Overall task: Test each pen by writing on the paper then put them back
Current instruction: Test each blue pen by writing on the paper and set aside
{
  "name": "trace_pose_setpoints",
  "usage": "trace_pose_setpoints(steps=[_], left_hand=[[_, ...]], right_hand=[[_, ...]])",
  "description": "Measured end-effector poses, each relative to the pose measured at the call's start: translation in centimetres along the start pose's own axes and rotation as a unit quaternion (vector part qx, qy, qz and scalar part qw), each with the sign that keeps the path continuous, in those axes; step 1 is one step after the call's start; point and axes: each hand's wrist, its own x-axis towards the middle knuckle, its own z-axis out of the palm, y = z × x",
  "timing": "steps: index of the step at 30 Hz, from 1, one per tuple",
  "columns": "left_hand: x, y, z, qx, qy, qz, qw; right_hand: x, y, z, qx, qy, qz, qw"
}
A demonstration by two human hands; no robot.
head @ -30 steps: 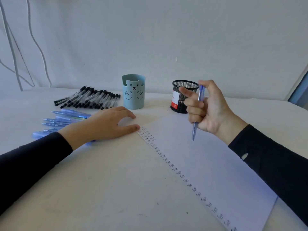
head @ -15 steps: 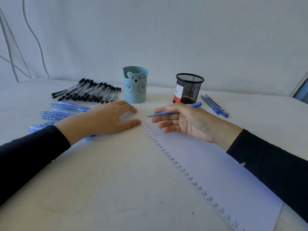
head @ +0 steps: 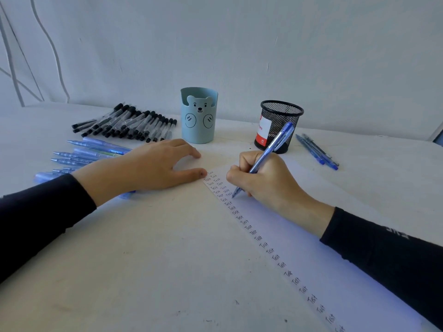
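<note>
Plain white wall (head: 263, 44) fills the top half. It's matte, w/ a few faint scuffs & hairline marks. Thin pale cords (head: 54, 56) run down it at far left, some straight, one curving; can't tell where they end. Wall meets table (head: 143, 271) in a soft line across the middle. Table is white/cream, wide, and takes up the lower half. Surface is a bit grubby, w/ small dark specks & smudges nr the front. At far right edge there's a sliver of darker blue-grey frame (head: 439, 133), window or door, can't tell. Light is soft, even, cool & bluish; shadows faint.
</note>
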Motion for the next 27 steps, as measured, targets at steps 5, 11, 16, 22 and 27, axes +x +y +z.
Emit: trace_pose_setpoints(steps=[5, 11, 16, 22, 27], left_hand=[[-0.01, -0.01, -0.06, 0.004, -0.001, 0.002, 1.000], [0.00, -0.03, -0.09, 0.004, 0.001, 0.004, 1.000], [-0.07, 0.01, -0.12, 0.001, 0.002, 0.004, 1.000], [-0.10, 0.00, -0.12, 0.002, 0.003, 0.003, 1.000], [-0.01, 0.09, -0.17, 0.004, 0.001, 0.004, 1.000]], right_hand=[[0.09, 0.03, -0.07, 0.007, -0.005, 0.002, 1.000], [0.13, -0.12, 0.03, 0.006, -0.012, 0.004, 1.000], [0.12, -0.13, 0.00, 0.009, -0.007, 0.006, 1.000], [0.05, -0.13, -0.04, -0.009, 0.004, 0.004, 1.000], [0.04, -0.09, -0.04, -0.010, 0.003, -0.001, 1.000]])
